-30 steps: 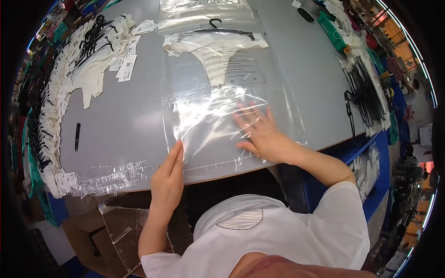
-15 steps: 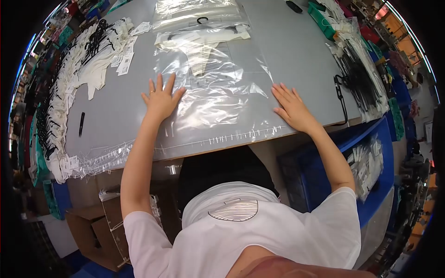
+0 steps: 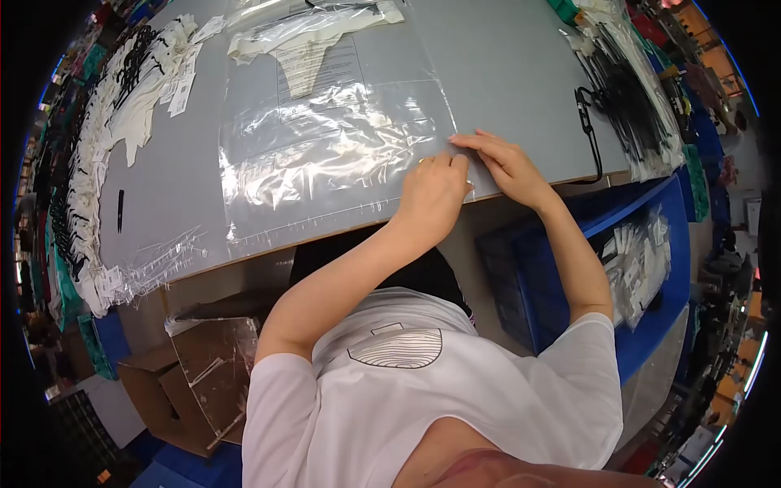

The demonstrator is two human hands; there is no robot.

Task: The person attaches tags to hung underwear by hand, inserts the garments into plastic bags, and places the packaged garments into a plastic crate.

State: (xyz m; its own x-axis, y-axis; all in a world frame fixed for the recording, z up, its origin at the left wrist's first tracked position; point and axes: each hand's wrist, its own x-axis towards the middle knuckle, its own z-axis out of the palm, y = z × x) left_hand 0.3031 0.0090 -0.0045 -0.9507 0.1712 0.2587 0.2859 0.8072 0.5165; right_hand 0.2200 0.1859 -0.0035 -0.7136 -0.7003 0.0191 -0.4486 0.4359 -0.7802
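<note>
The fingers of my left hand (image 3: pixel 435 193) are bent and close together at the near right corner of the clear bag (image 3: pixel 321 167). I cannot tell if they pinch the plastic. The fingers of my right hand (image 3: pixel 514 172) point left at the bag's right edge, close together, and I cannot tell if they grip it. My two hands are just beside each other.

From both, most of the bag lies left and farther off, flat on the desk (image 3: pixel 521 81). Its long way runs from near the desk's front edge to the far side. My left hand is nearer its middle. The white garment (image 3: pixel 313 61) is inside, in the far part. A black pen (image 3: pixel 120 211) lies well apart, on the left.
</note>
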